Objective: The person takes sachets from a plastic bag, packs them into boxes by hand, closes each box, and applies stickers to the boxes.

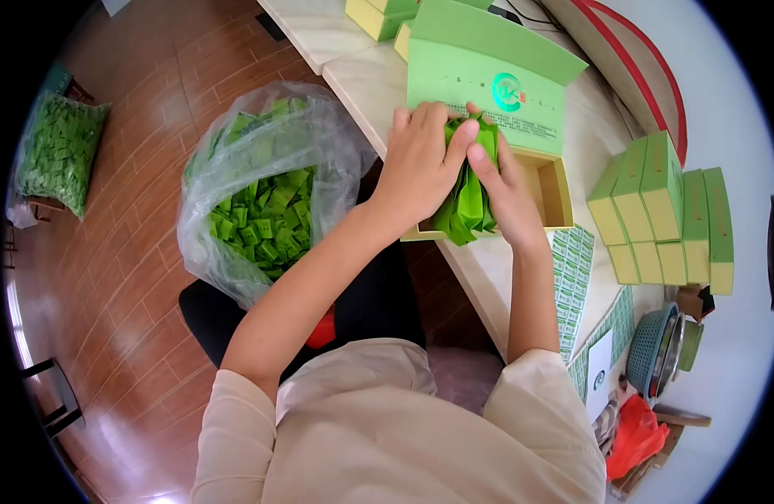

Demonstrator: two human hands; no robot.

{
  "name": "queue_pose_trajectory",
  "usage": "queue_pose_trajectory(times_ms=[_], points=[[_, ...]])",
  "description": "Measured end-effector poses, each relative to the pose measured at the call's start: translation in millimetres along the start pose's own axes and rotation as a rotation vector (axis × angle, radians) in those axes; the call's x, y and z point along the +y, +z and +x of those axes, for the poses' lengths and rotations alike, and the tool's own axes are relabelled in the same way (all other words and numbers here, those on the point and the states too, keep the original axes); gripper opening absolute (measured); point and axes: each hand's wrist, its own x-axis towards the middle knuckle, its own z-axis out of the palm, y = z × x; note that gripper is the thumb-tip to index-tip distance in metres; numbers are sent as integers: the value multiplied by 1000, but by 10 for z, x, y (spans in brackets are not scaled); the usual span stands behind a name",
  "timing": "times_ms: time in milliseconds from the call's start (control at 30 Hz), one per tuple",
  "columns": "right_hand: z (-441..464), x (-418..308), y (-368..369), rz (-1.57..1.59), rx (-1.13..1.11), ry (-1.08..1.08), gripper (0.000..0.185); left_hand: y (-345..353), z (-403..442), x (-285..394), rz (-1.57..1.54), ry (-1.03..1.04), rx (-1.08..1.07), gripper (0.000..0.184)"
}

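Both hands press around a bundle of bright green packets (470, 197) over an open green gift box (555, 186). My left hand (422, 160) wraps the bundle's left side, and my right hand (503, 181) holds its right side, thumbs close together near the top. The box's lid (454, 63) stands raised behind, with a shiny round emblem and small print. Part of the box's inside shows to the right of my right hand; the left part is hidden by the packets and my left hand.
A clear plastic bag (204, 214) full of green packets lies left of the table. Stacked green boxes (663, 189) stand at the right. Label sheets (572, 273) lie on the table (362, 80). A blue basket (647, 336) and red bag (637, 437) are lower right. Another packet bag (61, 151) is far left.
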Motion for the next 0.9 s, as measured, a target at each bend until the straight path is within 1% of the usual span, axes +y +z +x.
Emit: queue_pose_trajectory(times_ms=[33, 67, 100, 167, 200, 233, 300, 333, 367, 433, 467, 733, 800, 833, 900], points=[[8, -69, -9, -10, 14, -91, 62, -7, 53, 39, -47, 71, 58, 34], [33, -91, -29, 27, 15, -85, 62, -19, 93, 72, -90, 145, 120, 32], [58, -60, -47, 23, 18, -85, 62, -31, 107, 93, -94, 147, 119, 32], [98, 37, -67, -93, 48, -168, 61, -73, 134, 101, -141, 158, 108, 29], [68, 58, -56, -143, 56, -148, 60, -86, 101, 71, -109, 117, 70, 29], [28, 79, -45, -143, 55, -150, 60, -79, 54, 43, -109, 118, 72, 29], [-46, 163, -8, -152, 9, -105, 57, -67, -42, -16, -156, 9, -9, 29], [-73, 211, 5, -86, 24, -110, 51, -90, -64, -16, -140, 36, 16, 28], [-74, 238, -9, -83, 21, -103, 51, -114, -75, -20, -138, 28, 14, 28], [-116, 239, -54, -69, 33, 30, 45, -142, -100, 17, -52, 38, -3, 28], [-126, 228, -13, -43, 64, 24, 42, -139, -97, 32, -72, 27, 37, 28], [-110, 191, -20, -124, -68, 66, 44, -251, -139, -10, -72, -42, -7, 29], [-92, 233, -27, -170, -84, 66, 46, -226, -169, -38, 2, -19, -9, 23], [-103, 206, -9, -171, -86, 69, 46, -201, -190, -47, 1, -23, -9, 23], [-128, 141, 51, -241, 25, 89, 44, -140, -226, -64, 44, 104, 104, 19]])
